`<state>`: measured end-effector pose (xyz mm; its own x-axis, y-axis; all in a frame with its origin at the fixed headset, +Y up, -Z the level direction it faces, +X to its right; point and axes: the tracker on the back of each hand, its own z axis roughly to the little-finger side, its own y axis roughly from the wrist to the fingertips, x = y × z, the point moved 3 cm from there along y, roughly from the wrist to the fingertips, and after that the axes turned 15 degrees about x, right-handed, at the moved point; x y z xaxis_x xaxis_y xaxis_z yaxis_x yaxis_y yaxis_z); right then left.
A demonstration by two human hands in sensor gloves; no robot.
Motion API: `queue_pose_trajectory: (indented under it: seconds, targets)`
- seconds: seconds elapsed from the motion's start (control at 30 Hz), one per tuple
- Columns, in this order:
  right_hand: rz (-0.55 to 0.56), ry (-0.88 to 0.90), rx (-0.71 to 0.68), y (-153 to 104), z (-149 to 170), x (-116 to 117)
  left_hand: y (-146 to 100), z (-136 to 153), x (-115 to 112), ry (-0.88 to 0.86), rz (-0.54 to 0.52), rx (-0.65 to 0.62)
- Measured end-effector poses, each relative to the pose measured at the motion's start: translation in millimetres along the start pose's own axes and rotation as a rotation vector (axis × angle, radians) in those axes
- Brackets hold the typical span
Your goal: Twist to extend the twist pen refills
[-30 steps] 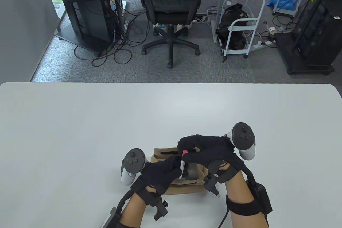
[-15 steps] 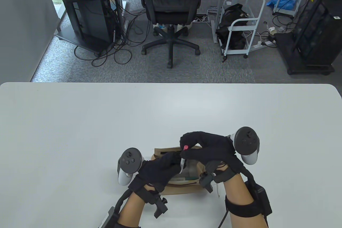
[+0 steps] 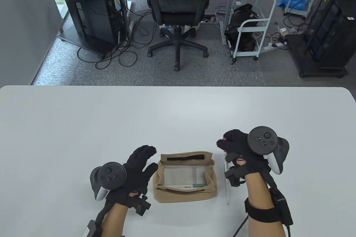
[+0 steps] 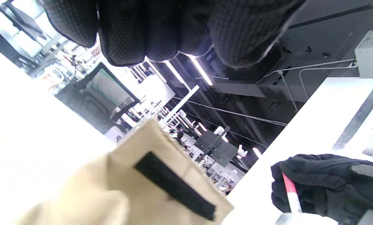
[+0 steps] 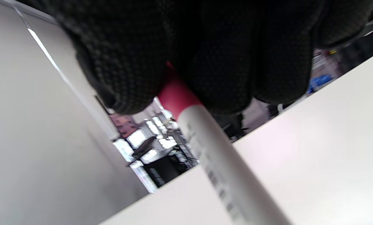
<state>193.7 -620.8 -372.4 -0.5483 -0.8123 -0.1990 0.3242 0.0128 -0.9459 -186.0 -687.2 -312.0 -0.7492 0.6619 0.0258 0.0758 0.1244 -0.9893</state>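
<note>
A slim white twist pen with a pink-red cap end [image 3: 226,177] sits in my right hand [image 3: 241,148], just right of the open tan fabric pouch with a black strip [image 3: 185,196], its tip low toward the white table [image 3: 178,114]. My gloved fingers [image 5: 124,62] curl tight around the pink end. My left hand [image 3: 136,169] hovers just left of the pouch, fingers spread, holding nothing. More pens [image 3: 192,186] lie inside the pouch.
</note>
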Motion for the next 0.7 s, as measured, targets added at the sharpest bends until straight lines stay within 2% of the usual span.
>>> queue_pose_trajectory:
  seconds: [0.1, 0.4, 0.7]
  targets:
    - [0.005, -0.150, 0.100, 12.2, 18.3, 19.5, 0.2, 10.1, -6.5, 0.007, 0.022, 0.035]
    - [-0.050, -0.386, 0.281, 33.3, 64.9, 77.6, -4.4, 22.0, -6.7, 0.051, 0.007, 0.068]
    - [-0.076, -0.500, 0.352, 37.3, 85.8, 103.6, -5.3, 22.7, -5.7, 0.074, 0.000, 0.074]
